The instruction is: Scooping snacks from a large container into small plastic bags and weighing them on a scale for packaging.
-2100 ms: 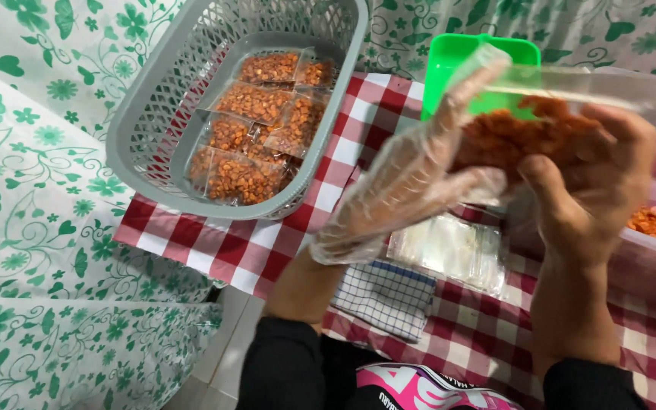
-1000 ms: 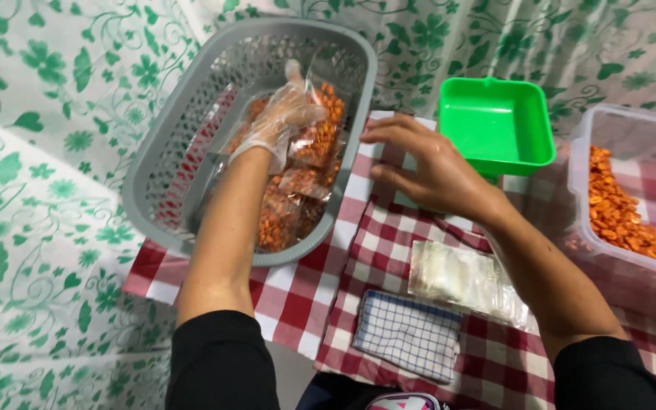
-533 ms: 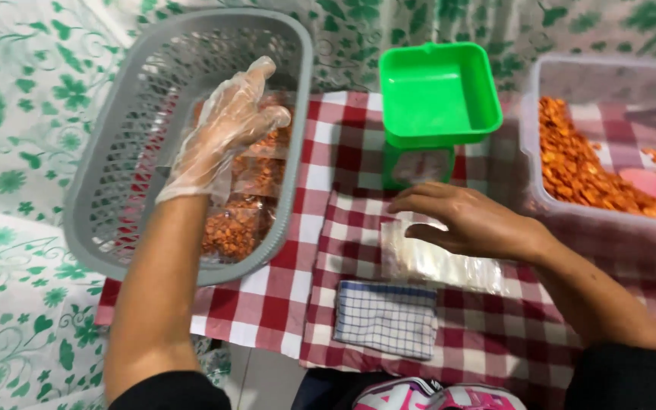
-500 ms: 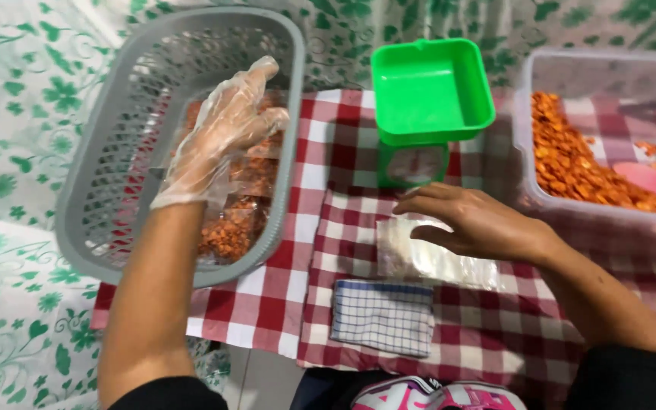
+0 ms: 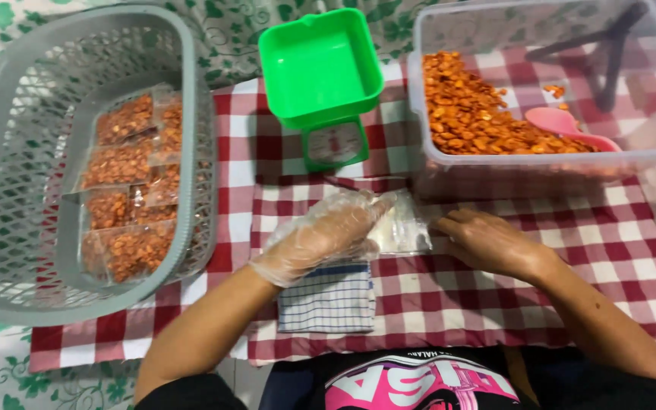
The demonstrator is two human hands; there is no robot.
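Grey mesh basket (image 5: 9, 190) holds 4 sealed bags of orange snack (image 5: 127, 182); the clear tub (image 5: 647, 163) holds loose snack and a pink scoop (image 5: 567, 125). The gloved left hand (image 5: 324, 231) lies loosely curled on the empty clear bags (image 5: 402, 228) between the tub and a checked cloth (image 5: 328, 300) — whether it grips them I cannot tell. The bare right hand (image 5: 487, 243) rests flat just beside them, holding nothing.

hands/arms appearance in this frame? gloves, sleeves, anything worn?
The left hand wears a loose, clear, crinkled plastic glove that ends at the wrist. The right hand is bare, with no glove; no ring or watch shows. Both forearms are uncovered; dark sleeves begin near the elbows at the bottom edge of the head view.
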